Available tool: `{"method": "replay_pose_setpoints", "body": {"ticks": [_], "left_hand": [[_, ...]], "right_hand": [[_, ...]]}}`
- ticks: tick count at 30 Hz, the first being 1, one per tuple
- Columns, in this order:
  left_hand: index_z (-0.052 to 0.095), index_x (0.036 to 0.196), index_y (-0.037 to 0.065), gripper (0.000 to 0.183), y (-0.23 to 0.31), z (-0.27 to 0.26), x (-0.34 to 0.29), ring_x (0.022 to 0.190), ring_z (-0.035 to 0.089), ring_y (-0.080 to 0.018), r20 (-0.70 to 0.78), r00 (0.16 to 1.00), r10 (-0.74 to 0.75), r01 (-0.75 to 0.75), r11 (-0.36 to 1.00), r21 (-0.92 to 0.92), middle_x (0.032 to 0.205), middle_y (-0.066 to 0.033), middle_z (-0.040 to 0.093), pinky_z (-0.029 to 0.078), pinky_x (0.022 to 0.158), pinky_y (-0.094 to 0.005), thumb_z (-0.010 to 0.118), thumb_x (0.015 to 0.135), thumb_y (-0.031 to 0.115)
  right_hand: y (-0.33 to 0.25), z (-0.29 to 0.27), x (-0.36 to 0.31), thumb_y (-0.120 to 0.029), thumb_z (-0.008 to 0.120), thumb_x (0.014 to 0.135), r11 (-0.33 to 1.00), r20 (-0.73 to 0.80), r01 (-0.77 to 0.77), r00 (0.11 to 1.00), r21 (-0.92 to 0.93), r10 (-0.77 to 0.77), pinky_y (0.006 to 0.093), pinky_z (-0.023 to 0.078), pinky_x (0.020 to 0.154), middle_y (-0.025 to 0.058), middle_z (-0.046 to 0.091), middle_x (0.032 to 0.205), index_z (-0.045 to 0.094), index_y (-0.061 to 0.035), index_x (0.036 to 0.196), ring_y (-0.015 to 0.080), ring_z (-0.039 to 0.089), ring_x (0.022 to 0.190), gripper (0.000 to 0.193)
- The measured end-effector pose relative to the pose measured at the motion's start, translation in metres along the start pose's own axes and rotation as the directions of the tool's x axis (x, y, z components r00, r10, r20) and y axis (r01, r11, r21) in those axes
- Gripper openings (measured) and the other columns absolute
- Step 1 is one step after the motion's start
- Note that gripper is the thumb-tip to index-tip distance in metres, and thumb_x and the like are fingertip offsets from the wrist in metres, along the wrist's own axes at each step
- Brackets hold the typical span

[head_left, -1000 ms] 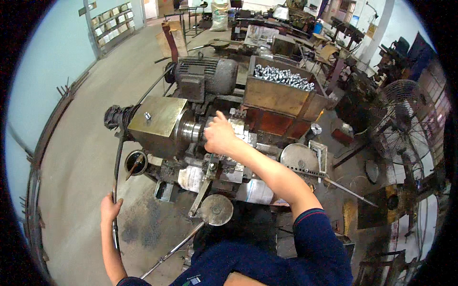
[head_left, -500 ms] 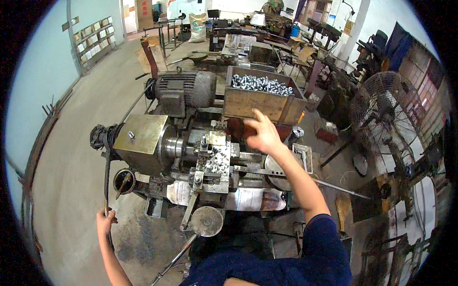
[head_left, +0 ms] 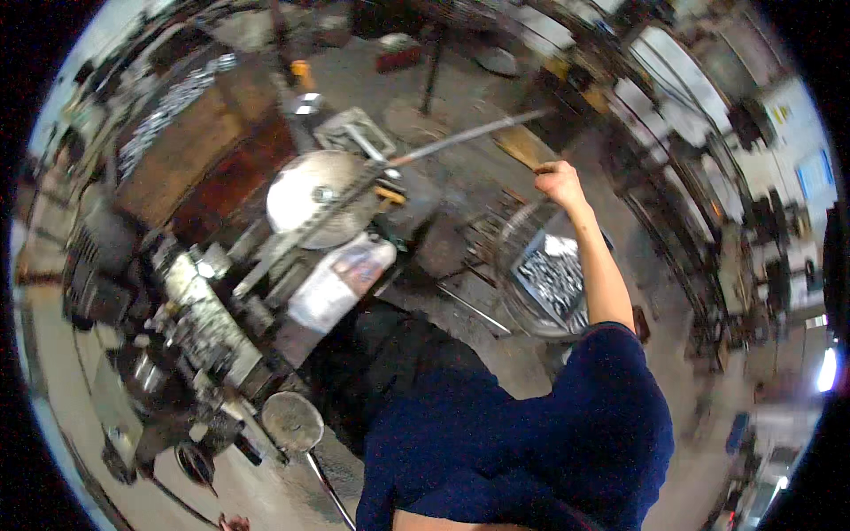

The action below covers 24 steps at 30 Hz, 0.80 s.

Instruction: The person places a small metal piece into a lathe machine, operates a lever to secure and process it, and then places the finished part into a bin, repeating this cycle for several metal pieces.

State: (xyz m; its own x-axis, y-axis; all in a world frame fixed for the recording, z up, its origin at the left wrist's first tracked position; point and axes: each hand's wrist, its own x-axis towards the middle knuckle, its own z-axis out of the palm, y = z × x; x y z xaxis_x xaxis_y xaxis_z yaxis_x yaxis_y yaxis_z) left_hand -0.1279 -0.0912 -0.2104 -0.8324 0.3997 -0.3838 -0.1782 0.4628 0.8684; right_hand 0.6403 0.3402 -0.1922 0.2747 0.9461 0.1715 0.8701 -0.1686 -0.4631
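Silvery metal parts (head_left: 551,281) lie heaped in a blue tray (head_left: 531,251) inside a round tub (head_left: 509,305), with something white at the tray's upper corner. The person's right forearm, below a navy sleeve (head_left: 611,363), passes over the tray's right edge. The right hand (head_left: 558,183) is beyond the tub's upper rim, its fingers curled inward, next to the narrow end of a flat tan thing, perhaps a brush (head_left: 516,146); whether it pinches it cannot be told. The left hand (head_left: 235,524) is cut off by the lower border, near a thin dark bar (head_left: 181,504); its grip cannot be told. To the left stands a machine (head_left: 208,323) with a pale disc (head_left: 297,190) at its upper end and a smaller grey disc (head_left: 292,422) by its lower corner.
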Motion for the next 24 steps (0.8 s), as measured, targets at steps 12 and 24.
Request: {"method": "replay_pose_setpoints", "body": {"ticks": [12, 24], "left_hand": [[0.048, 0.119, -0.002, 0.051, -0.005, 0.017, 0.026, 0.09, 0.056, -0.0278, -0.098, 0.993, -0.068, 0.061, 0.996, -0.068, 0.096, -0.0186, 0.057, 0.046, 0.083, -0.0409, 0.056, 0.084, 0.034], [0.05, 0.118, 0.002, 0.049, -0.017, -0.008, 0.039, 0.086, 0.055, -0.0226, -0.112, 0.99, -0.081, 0.069, 0.991, -0.113, 0.092, -0.0133, 0.056, 0.046, 0.08, -0.0393, 0.058, 0.083, 0.035]], "right_hand": [[0.176, 0.084, -0.084, -0.005, 0.05, 0.06, 0.884, 0.431, 0.289, 0.895, -0.367, -0.113, 0.0371, 0.047, 0.057, 0.0108, 0.06, 0.066, 0.053, -0.0056, 0.055, 0.028, 0.059, 0.062, 0.006], [0.16, 0.102, -0.085, -0.025, 0.061, 0.062, 0.966, 0.528, 0.116, 0.849, -0.231, 0.024, 0.0375, 0.046, 0.073, 0.0114, 0.064, 0.076, 0.064, -0.007, 0.064, 0.0318, 0.058, 0.077, 0.018]]}}
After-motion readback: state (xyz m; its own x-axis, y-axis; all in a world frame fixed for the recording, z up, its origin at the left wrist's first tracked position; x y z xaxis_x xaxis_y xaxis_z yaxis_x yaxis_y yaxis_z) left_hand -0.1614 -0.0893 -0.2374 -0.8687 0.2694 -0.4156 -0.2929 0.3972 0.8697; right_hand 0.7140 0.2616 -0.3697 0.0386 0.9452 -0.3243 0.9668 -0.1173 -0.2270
